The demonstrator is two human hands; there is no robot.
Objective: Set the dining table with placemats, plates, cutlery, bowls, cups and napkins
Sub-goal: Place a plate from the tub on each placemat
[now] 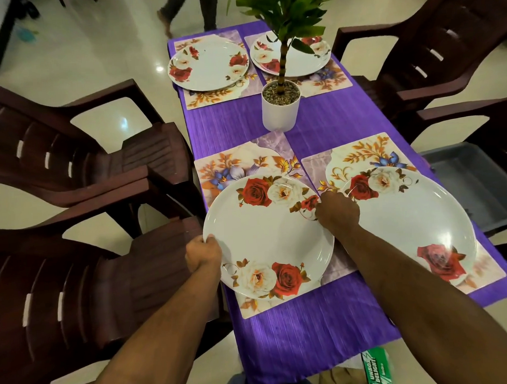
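A white plate with red and cream roses [265, 237] lies over the near-left floral placemat [231, 169]. My left hand [203, 255] grips its left rim and my right hand [338, 213] grips its right rim. A second rose plate [414, 215] rests on the near-right placemat [357, 151]. At the far end, one plate [210, 65] sits on the far-left placemat [214, 97]. Another plate [296, 61], partly hidden by a plant stem, sits on the far-right placemat [331, 80].
A potted plant in a white pot [281, 109] stands mid-table on the purple cloth [330, 114]. Dark brown plastic chairs [73, 158] flank both sides. A grey tray [470, 184] sits at the right. A green-labelled packet [376, 368] lies below the table's near edge. A person's legs [188, 10] show beyond.
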